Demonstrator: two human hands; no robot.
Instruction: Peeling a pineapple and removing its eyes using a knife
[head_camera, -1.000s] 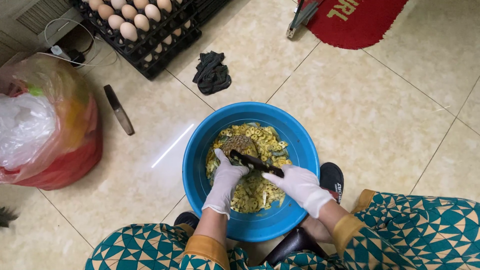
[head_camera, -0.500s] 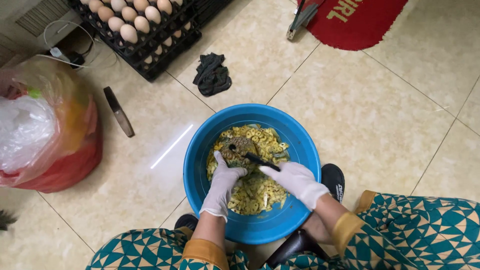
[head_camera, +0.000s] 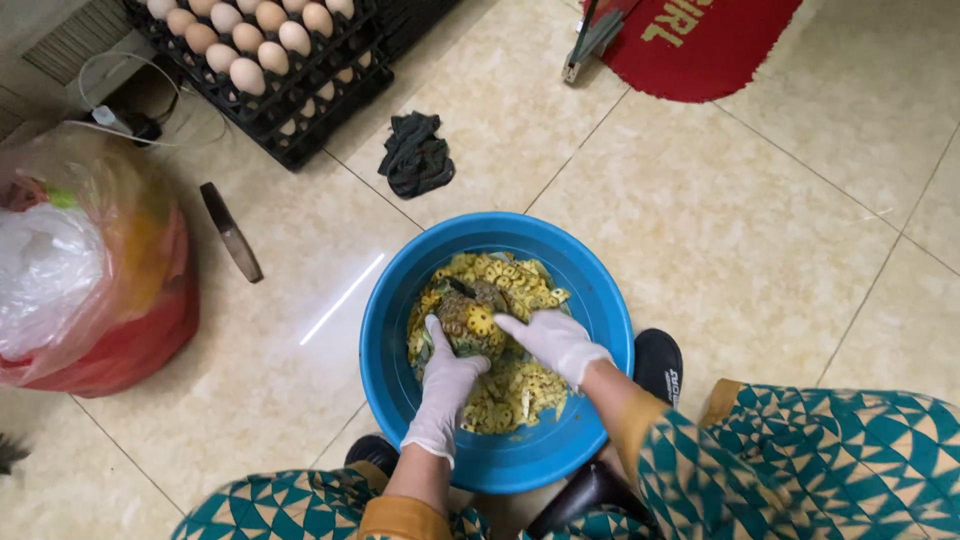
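Head view looks down on a blue basin (head_camera: 590, 440) on the tiled floor (head_camera: 760, 230), where the gloved left hand (head_camera: 446, 380) is clamped around a partly peeled pineapple (head_camera: 466, 322) sitting on a heap of yellow peelings (head_camera: 510, 385). Gloved too, the right hand (head_camera: 552, 340) is closed around a dark knife (head_camera: 462, 288) (only its tip shows past the fruit), the blade lying against the pineapple's far side. Near the basin lie a dark rag (head_camera: 415, 155), a second knife (head_camera: 231, 232), a black egg tray (head_camera: 270, 60) and a red bag (head_camera: 95, 270).

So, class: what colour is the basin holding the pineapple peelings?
Blue. The basin shows best in the head view, on the tiled floor.
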